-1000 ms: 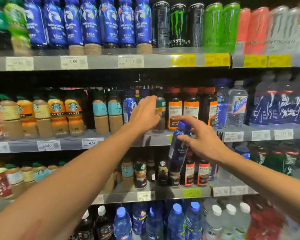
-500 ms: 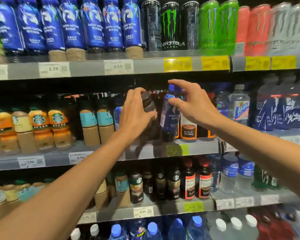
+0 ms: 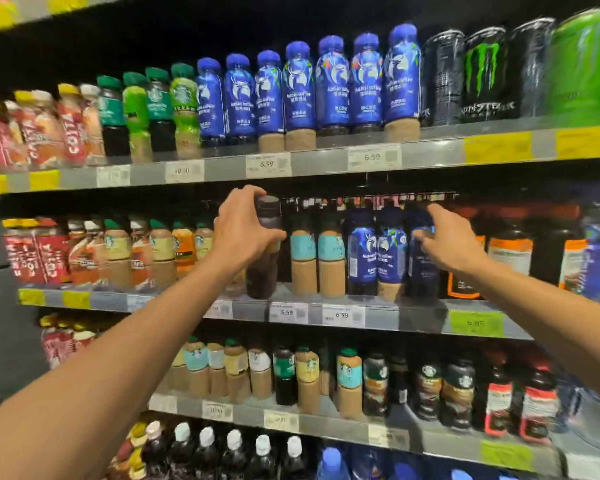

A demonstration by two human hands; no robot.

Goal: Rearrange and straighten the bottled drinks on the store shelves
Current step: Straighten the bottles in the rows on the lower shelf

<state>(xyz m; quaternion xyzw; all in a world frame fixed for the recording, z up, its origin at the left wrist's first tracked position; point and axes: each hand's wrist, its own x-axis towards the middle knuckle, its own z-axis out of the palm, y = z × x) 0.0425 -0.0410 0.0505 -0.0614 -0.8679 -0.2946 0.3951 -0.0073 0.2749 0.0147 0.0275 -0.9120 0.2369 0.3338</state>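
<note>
Left hand point(image 3: 243, 233) grasps a dark bottle point(image 3: 264, 251) by its upper body, fingers curled over the cap, thumb across the front. The bottle stands upright at the front edge of the middle shelf point(image 3: 409, 315), its base on or just above the shelf; contact cannot be told. Most of the bottle sits right of the grip and below it.

Right hand point(image 3: 445, 237) holds a blue bottle point(image 3: 421, 252) in the same row, fingers curled round its shoulder, index finger over the cap. This bottle is upright, just beside two matching blue bottles point(image 3: 376, 251) on its left. Tan bottles with teal labels point(image 3: 317, 258) stand between the two hands.
</note>
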